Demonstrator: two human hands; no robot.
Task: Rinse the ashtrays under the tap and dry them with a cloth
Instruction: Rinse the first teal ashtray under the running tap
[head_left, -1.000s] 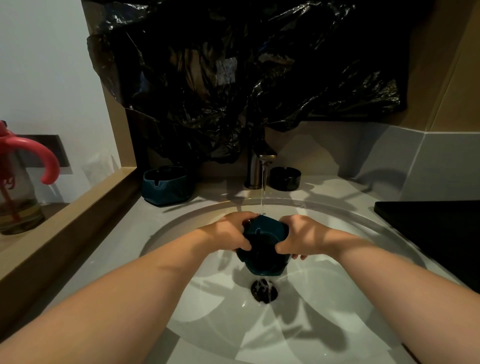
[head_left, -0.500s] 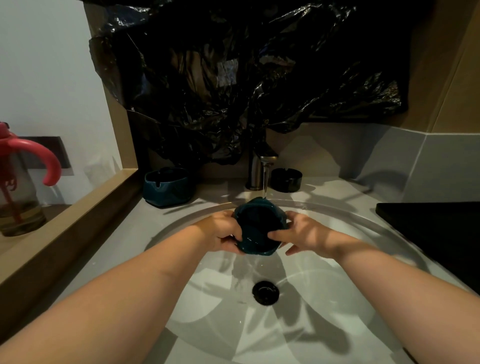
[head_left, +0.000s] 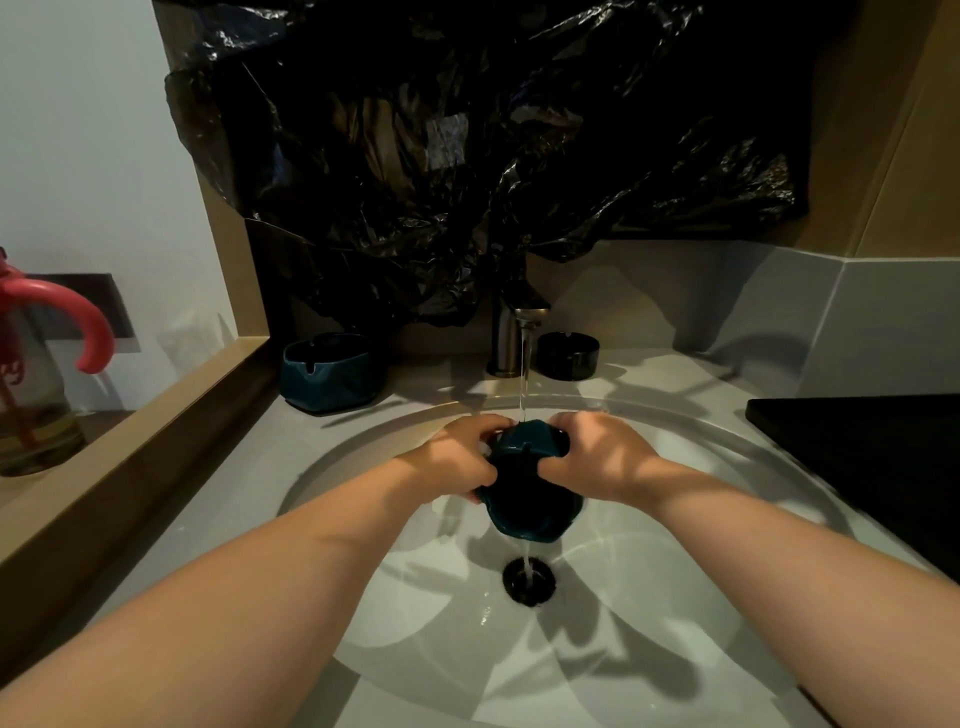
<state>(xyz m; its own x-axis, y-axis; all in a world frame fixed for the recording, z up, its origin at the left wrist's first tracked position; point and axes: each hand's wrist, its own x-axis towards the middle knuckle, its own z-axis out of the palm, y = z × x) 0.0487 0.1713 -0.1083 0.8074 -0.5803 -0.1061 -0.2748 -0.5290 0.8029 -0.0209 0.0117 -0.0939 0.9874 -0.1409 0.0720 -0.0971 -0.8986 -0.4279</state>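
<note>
- Grey counter (head_left: 218, 467) wraps a round white sink (head_left: 675, 597) in the head view. A crumpled black plastic sheet (head_left: 467, 156) hangs over the wall behind the tap (head_left: 506, 338).
- Compared with half a second ago, the teal ashtray (head_left: 530, 499) sits lower in the basin and tips its dark hollow toward the camera. Then it was raised closer to the spout.
- Running water (head_left: 523, 384) lands on its upper rim and now spills off the lower edge into the drain (head_left: 529, 579), where no stream showed before.
- Since then the right hand (head_left: 602, 457) has shifted from the lower right side up to the top right rim.
- On the ashtray's left side the left hand (head_left: 457, 460) grips it, fingers curled over the top edge and thumb at the front.
- The right hand clasps the opposite side, thumb laid across the front rim. The ashtray hangs between both hands, above the drain and off the basin floor.
- Open basin lies all around the hands, widest toward the camera.
- A second teal ashtray (head_left: 330, 371) stands on the counter left of the tap and a black ashtray (head_left: 567, 356) just right of it, both well apart from the hands.
- A wooden ledge (head_left: 130, 441) bounds the counter on the left, with a bottle (head_left: 31, 364) with a pink handle beyond it. A black slab (head_left: 857, 457) lies near the sink's right rim.
</note>
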